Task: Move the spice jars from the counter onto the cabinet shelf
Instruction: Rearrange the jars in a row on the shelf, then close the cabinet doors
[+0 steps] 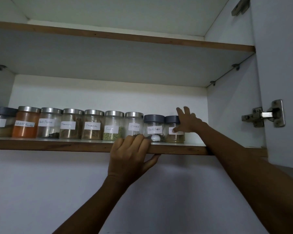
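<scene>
Nearest thing is the left hand (131, 155), at about 6 o'clock in the shot. Its grip is clamped on the front edge of the shelf (57, 145), fingers on top and thumb underneath, no jar in it. My guess is it's just bracing for the high reach.

Up at 3 o'clock from it, the right hand (187, 121) is on the last jar (173, 130) at the right end of the row. The grip looks loose: fingers spread over the grey lid, thumb against the label, so more of a nudge or a letting go than a real hold. The jar stands upright on the shelf, touching the black pepper jar (154, 127).

Further back, the jars (71, 124) run off toward 9 o'clock in one tidy line, labels forward, cloves (134, 124) and fennel (113, 125) among them. Makes sense, you can read everything at a glance. The tabletop isn't in view, so I can't tell if any are left down there.

In the way: not much. There's bare shelf right of the last jar, then the cabinet wall and the door hinge (264, 114) at 3 o'clock. The upper shelf (125, 38) sits well above the lids.
</scene>
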